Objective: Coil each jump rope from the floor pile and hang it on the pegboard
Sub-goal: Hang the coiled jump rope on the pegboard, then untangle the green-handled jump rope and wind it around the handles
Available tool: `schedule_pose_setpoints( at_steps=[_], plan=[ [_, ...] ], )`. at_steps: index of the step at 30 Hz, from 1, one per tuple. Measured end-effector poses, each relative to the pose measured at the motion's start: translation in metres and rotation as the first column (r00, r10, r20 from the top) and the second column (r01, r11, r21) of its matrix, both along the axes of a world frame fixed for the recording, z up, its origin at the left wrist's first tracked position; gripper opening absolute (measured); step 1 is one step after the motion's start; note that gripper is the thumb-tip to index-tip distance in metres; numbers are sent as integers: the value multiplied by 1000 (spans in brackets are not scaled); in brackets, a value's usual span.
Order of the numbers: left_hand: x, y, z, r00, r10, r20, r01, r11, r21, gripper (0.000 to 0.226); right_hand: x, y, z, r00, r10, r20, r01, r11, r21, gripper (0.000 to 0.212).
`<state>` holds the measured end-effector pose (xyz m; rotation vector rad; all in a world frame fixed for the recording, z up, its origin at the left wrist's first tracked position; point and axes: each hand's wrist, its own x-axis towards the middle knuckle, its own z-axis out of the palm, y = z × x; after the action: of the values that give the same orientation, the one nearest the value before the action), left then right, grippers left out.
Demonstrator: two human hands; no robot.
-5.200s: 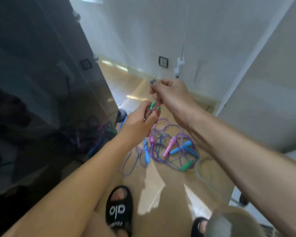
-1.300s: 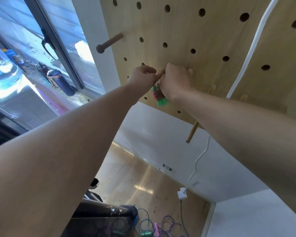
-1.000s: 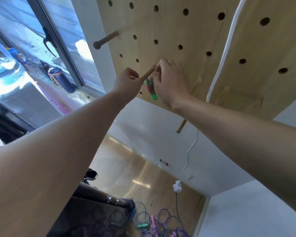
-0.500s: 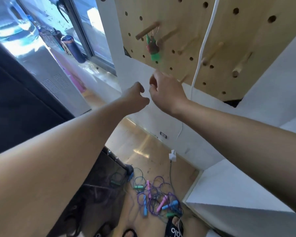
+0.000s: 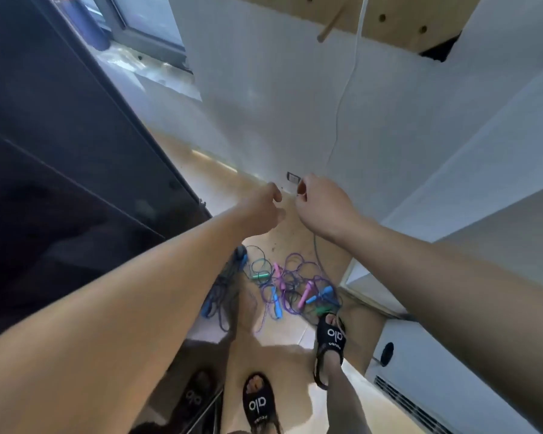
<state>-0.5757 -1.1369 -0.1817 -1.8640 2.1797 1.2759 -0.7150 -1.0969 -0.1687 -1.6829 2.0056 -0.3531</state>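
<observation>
A tangled pile of jump ropes point(image 5: 290, 285) lies on the wooden floor, with purple cords and pink, blue and green handles. My left hand point(image 5: 262, 208) and my right hand point(image 5: 322, 202) hang side by side above the pile, fingers loosely curled, holding nothing. Only the bottom edge of the wooden pegboard point(image 5: 389, 20) shows at the top, with one peg point(image 5: 328, 23) sticking out. The coiled rope hung on it is out of view.
A dark glossy cabinet point(image 5: 60, 167) fills the left side. A white cable point(image 5: 347, 89) runs down the wall past a socket point(image 5: 292, 177). A white unit point(image 5: 452, 386) stands at the right. My feet in black slides point(image 5: 329, 339) stand beside the pile.
Both hands let go of the coiled rope left on a peg and dropped down. The view tilted from the pegboard to the floor pile.
</observation>
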Motion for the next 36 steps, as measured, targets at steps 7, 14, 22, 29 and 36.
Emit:
schedule_pose_setpoints(
  at_steps=[7,14,22,29,36],
  plan=[
    [5,75,-119,999,49,-18,-46,984,172,16,7,81,-107,999,-26,20,22,988,152,8],
    [-17,140,-308,1000,-13,-10,15,980,198,20,-19,136,-311,969,-225,100,172,908,382,8],
    [-41,188,-556,1000,14,3,-15,958,286,39,-70,191,-584,981,-192,-13,167,819,549,37],
    [-36,198,-702,999,22,28,-29,963,268,44,-72,192,-749,985,-37,-167,113,876,469,30],
    [-43,190,-753,997,-40,59,30,985,167,45,-65,174,-806,820,342,-460,-224,930,292,33]
  ],
)
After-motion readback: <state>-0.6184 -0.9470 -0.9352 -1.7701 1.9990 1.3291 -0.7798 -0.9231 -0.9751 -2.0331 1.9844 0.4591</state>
